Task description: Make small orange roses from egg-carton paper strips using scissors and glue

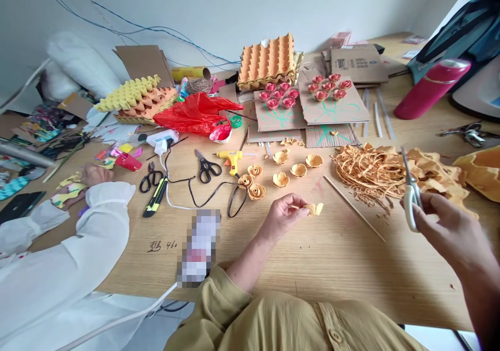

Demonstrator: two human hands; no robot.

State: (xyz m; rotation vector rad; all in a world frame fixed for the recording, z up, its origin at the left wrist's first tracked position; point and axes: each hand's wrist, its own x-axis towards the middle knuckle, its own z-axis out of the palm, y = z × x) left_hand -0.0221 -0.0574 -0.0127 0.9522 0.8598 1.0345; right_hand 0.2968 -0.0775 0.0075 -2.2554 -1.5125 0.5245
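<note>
- So there's a wooden desk (312, 273) under everything, with both hands just above it.
- Big heap of orange scraps (363, 171) on the right, just beyond the scissors' side.
- Thin stick (353, 208) lying slantwise on the wood, roughly between the two hands.
- Right hand (449, 228) has its fingers curled round the handles of the white-handled scissors (411, 205). Blades point up and away from the person, not at the other hand.
- Left hand (283, 216) is pinching, thumb against fingertips.
- Loose orange flowers (299, 170) sit just past it.
- Tiniest bit: the small orange piece (318, 209) in that pinch, sticking out toward the right hand, well left of the blades.
</note>
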